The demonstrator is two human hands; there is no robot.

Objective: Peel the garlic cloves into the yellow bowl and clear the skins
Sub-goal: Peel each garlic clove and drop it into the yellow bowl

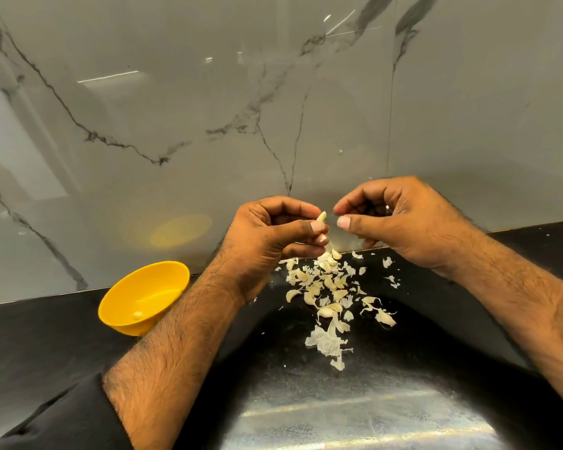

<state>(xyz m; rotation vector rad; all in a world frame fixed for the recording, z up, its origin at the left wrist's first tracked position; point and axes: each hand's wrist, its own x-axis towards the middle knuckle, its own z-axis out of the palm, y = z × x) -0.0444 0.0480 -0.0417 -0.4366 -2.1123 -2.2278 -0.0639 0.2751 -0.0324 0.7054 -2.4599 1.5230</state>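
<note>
Head view: left grip (273,232) pinches a garlic clove (321,217); right grip (400,222) curls empty above skins (325,287) on the counter (62,345).

Overhead light glares off the marble wall (176,108) in thin streaks and off the black counter (355,417) near me. My arms cast soft shadows there (edges bend, wide-angle). Focus is fairly sharp, slightly soft overall.

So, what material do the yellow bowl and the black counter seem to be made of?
The round yellow bowl looks like plastic: uniform colour, smooth soft sheen, thin rim. The black counter looks like polished stone, possibly granite: fine speckles and glossy reflections, though laminate cannot be excluded.
</note>
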